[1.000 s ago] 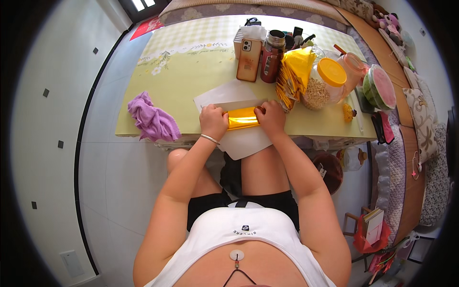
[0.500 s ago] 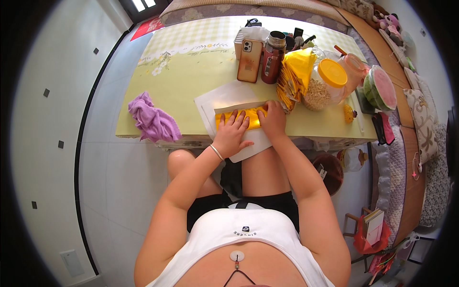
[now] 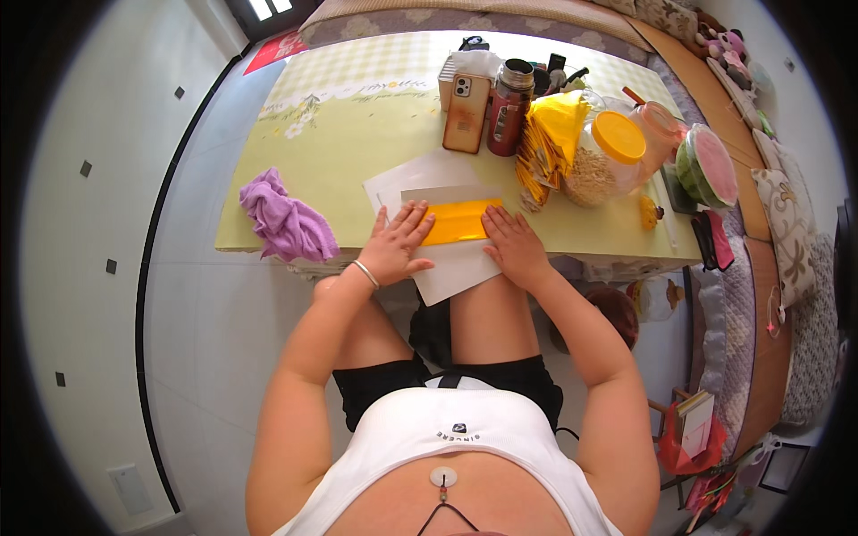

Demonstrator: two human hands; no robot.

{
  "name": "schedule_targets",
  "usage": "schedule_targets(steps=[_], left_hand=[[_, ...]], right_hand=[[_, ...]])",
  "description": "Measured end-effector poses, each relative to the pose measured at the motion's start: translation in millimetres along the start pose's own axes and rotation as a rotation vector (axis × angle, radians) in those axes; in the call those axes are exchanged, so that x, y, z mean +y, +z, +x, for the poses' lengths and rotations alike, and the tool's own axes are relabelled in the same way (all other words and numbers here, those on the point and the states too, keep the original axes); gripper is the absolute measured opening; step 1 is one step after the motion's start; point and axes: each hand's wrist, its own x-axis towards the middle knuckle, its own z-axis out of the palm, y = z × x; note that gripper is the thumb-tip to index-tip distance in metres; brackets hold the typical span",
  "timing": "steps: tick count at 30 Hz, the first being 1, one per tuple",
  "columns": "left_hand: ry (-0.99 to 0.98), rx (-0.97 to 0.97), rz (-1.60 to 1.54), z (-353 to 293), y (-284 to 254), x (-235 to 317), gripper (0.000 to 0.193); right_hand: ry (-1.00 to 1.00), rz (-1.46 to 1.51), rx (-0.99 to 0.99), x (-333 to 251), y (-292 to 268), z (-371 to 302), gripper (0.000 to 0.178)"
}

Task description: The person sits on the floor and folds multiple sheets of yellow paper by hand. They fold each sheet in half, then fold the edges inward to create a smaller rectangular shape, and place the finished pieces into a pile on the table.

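Observation:
A shiny gold paper strip [image 3: 458, 223] lies flat near the table's front edge. Beneath it are white sheets [image 3: 454, 275], one of which hangs over the edge toward my lap. My left hand [image 3: 395, 243] rests flat on the strip's left end, fingers stretched and thumb apart. On the right end lies my right hand [image 3: 515, 239], its fingers extended and pressing down. Neither hand grips anything. Beyond the right hand, a stack of folded gold paper [image 3: 547, 143] leans against a clear jar with a yellow lid [image 3: 618, 138].
A phone [image 3: 466, 114] stands upright beside an open red flask [image 3: 509, 107]. Farther right are a pink-lidded jar [image 3: 659, 134] and a cut watermelon [image 3: 708, 167]. A purple towel [image 3: 281, 219] lies crumpled at the table's left. A dark red bin [image 3: 612, 317] stands below the table.
My left hand has slid left and my right hand now lies flatter at the right end. More of the gold strip shows between them, smoother than before.

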Motion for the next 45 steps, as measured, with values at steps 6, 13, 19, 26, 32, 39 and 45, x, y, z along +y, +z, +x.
schedule_targets(steps=[6, 13, 19, 26, 32, 39, 45], left_hand=[[-0.05, 0.037, 0.186, 15, -12, -6, 0.076], [0.04, 0.513, -0.129, 33, 2, 61, 0.015], [-0.286, 0.675, -0.477, 26, 12, 73, 0.014], [-0.501, 0.621, -0.473, 34, 16, 72, 0.019], [-0.511, 0.581, -0.507, 35, 18, 71, 0.017], [-0.337, 0.593, -0.496, 25, 18, 63, 0.011], [0.027, 0.52, -0.16, -15, -9, 16, 0.027]], right_hand=[[-0.161, -0.231, 0.136, -10, -1, 16, 0.031], [-0.09, -0.052, 0.227, -46, 0, 26, 0.008], [0.248, 0.527, 0.227, -29, -3, 32, 0.012], [0.265, 0.401, 0.358, -35, 3, 43, 0.028], [-0.225, 0.053, 0.271, -45, 20, 22, 0.054], [-0.081, 0.164, 0.032, -54, 18, 20, 0.079], [-0.204, 0.215, -0.107, -50, -6, 20, 0.076]])
